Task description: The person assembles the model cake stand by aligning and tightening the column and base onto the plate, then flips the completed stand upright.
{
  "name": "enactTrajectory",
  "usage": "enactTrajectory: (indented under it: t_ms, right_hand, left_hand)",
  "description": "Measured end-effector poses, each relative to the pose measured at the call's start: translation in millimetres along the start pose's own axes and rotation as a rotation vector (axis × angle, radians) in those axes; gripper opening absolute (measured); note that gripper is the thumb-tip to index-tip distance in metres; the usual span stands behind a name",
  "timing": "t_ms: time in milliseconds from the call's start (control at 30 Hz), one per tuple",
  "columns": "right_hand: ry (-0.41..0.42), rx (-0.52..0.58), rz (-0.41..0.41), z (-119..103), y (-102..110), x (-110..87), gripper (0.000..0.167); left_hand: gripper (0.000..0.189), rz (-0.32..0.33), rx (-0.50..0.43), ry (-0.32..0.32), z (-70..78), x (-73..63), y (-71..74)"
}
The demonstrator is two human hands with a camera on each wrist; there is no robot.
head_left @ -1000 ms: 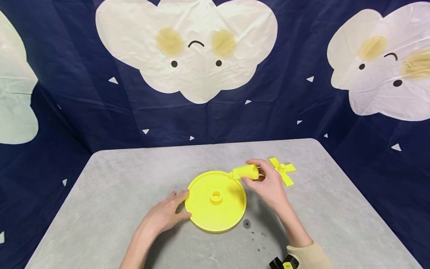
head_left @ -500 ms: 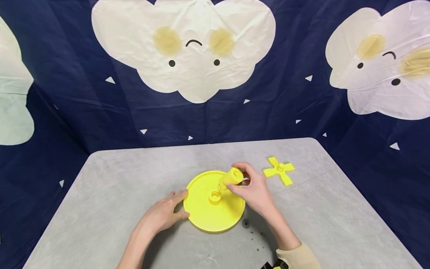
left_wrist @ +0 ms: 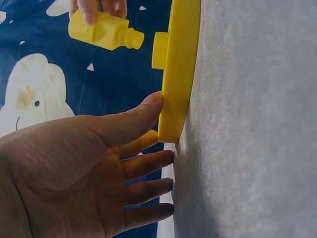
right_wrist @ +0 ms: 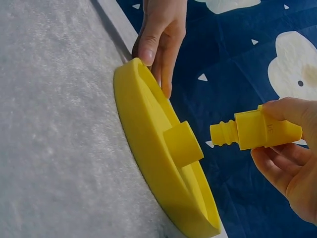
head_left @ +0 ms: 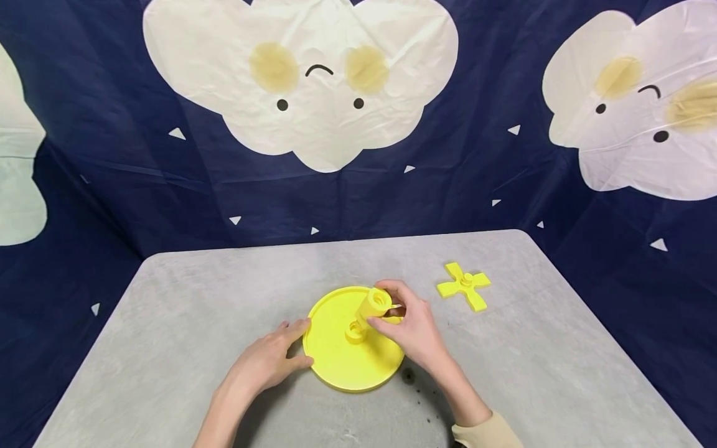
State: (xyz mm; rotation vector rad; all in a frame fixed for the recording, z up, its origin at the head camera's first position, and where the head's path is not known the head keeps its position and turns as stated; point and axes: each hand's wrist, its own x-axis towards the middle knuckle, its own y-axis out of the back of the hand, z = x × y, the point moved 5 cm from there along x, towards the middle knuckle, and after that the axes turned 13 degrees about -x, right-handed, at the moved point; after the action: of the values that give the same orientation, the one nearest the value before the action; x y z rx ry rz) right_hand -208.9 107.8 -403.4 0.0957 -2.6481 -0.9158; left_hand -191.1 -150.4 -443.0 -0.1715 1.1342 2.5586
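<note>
Now the right hand (head_left: pixel 411 326) pinches a ridge-necked yellow plastic cylinder (right_wrist: pixel 250 130), tilted above a shallow round yellow plastic dish (head_left: pixel 336 367), clear of its hollow central socket (right_wrist: pixel 182 144). The left hand (head_left: pixel 266 358), fingers spread, touches the dish's left rim. Beyond the dish, rightward, lies a four-armed yellow plastic cross (head_left: pixel 465 284).

This looks like a small screened-off booth around one grey table (head_left: pixel 168 323) — whether in a home, workshop or studio cannot be told. Navy fabric (head_left: pixel 342 199) hangs behind the table and along its left and right sides, creased like a loose sheet. Large white clouds (head_left: pixel 327 134), upside down, and small white triangles (head_left: pixel 236 220) pattern it — a nursery-style print.
</note>
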Motion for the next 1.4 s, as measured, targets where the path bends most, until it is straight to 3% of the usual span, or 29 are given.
enactTrajectory:
  t_ms: [200, 500, 1100, 1400]
  right_hand:
    - [0.042, 0.008, -0.018, -1.4, -7.1, 1.0, 0.054]
    - [0.042, 0.014, -0.066, -1.5, -15.5, 2.2, 0.053]
    - [0.119, -0.014, -0.078, -9.3, -24.8, 6.0, 0.054]
    - [0.115, -0.039, -0.081, -8.4, -25.2, 4.7, 0.055]
  left_hand:
    - [0.076, -0.002, 0.002, 0.012, 0.1, -0.4, 1.8]
    - [0.075, 0.01, 0.009, 0.006, 0.7, -0.5, 1.4]
    - [0.075, 0.009, 0.009, 0.001, -1.3, -1.0, 0.6]
    - [0.076, 0.012, 0.016, 0.001, -1.2, -1.2, 0.1]
